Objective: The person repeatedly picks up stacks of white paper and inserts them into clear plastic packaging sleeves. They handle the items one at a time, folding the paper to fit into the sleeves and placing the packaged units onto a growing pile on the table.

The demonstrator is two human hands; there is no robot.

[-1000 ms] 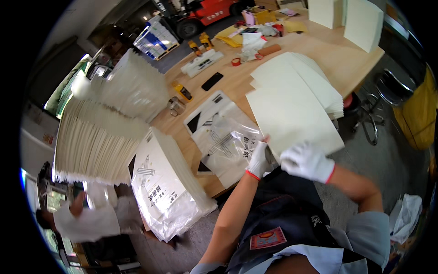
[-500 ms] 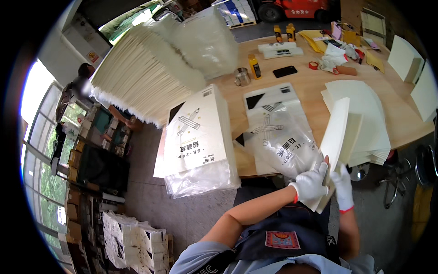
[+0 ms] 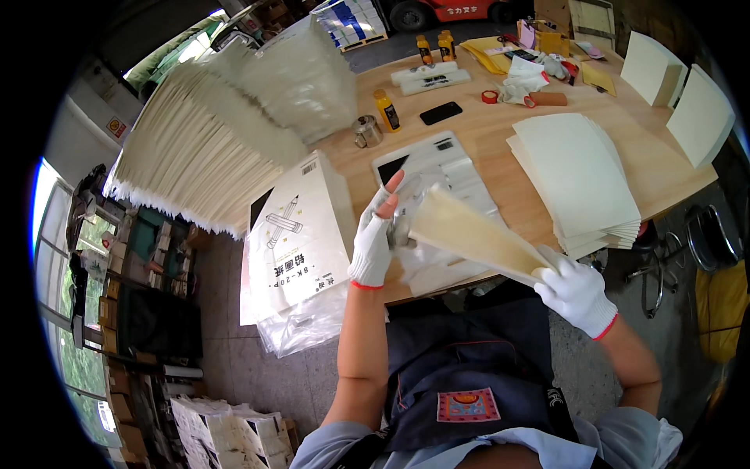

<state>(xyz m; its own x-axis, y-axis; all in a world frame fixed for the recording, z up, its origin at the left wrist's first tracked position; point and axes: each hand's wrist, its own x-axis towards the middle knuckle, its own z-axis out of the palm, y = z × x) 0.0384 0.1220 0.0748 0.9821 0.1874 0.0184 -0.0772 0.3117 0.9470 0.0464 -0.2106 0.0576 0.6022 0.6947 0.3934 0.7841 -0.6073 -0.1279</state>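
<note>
Lifted since a moment ago, the cream paper sheaf (image 3: 476,234) now lies almost flat between my hands above the table edge (image 3: 680,195). My left hand (image 3: 373,242) grips its far end, thumb raised, over the clear plastic bags (image 3: 437,168). My right hand (image 3: 574,291) clasps the near end, beside the paper stack (image 3: 578,176).

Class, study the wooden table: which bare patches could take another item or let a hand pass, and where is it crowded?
Bare wood on the table lies between the black phone and the cream sheet stack, and right of that stack toward the two upright boards. The far edge around the yellow bottles and red tape roll is crowded; so is the left, under the fanned paper pile.
</note>
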